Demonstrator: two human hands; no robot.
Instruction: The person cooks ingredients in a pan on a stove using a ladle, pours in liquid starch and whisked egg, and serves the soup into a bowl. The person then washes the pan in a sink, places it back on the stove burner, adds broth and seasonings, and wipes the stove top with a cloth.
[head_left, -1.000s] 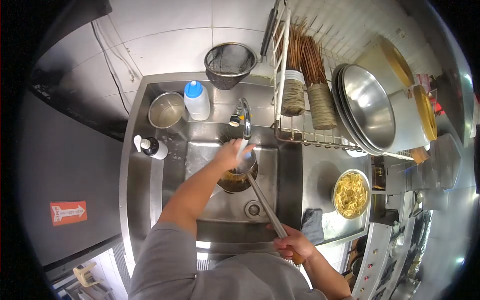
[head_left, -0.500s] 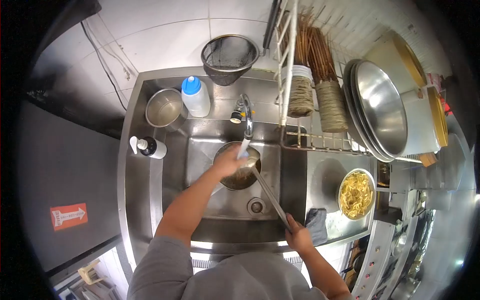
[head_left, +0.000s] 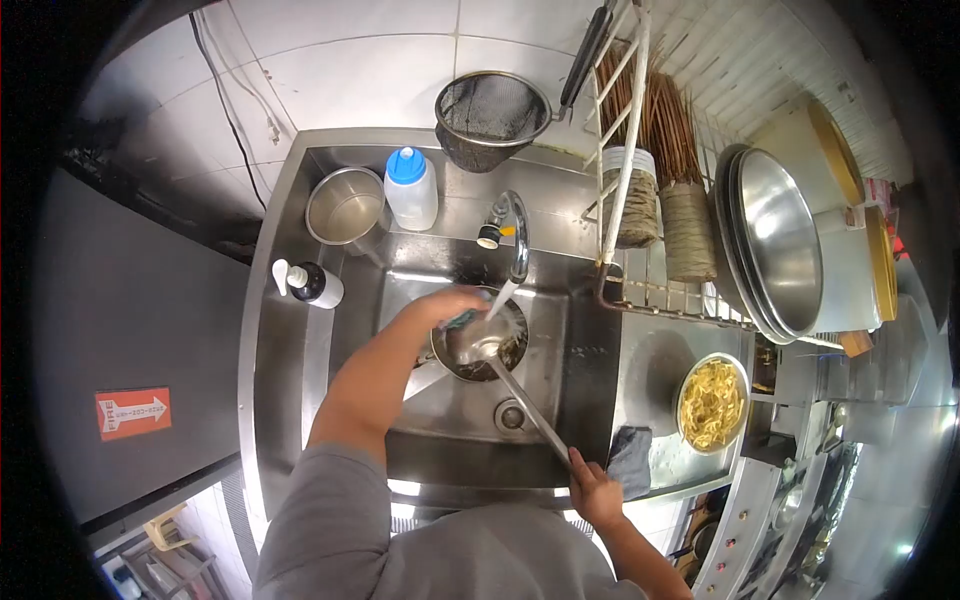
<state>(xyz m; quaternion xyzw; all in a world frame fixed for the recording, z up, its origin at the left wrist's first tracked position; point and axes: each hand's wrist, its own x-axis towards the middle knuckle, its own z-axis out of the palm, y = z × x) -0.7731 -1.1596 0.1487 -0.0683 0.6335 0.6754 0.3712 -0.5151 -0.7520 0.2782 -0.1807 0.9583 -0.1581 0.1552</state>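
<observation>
My right hand (head_left: 594,490) is closed around the end of a long metal handle belonging to a ladle (head_left: 530,405). Its wide, shiny bowl lies over a round pot (head_left: 524,345) in the steel sink (head_left: 445,415). Just above the ladle's bowl, at the pot's left rim, my left hand (head_left: 450,304) grips a dark green scouring pad (head_left: 461,320), partly hidden by the fingers. Water streams from the faucet (head_left: 519,240) beside that hand and splashes over the ladle.
Behind the sink stand a metal pot (head_left: 345,207), a blue-capped bottle (head_left: 411,190) and a mesh strainer (head_left: 490,115). A pump bottle (head_left: 312,284) is left. To the right are a wire rack (head_left: 680,312), a grey cloth (head_left: 630,462) and a bowl of yellowish strips (head_left: 712,403).
My left hand has shifted up and left from the ladle's neck, and the green pad now shows. The ladle's bowl has moved lower left under the water. The view has shifted slightly.
</observation>
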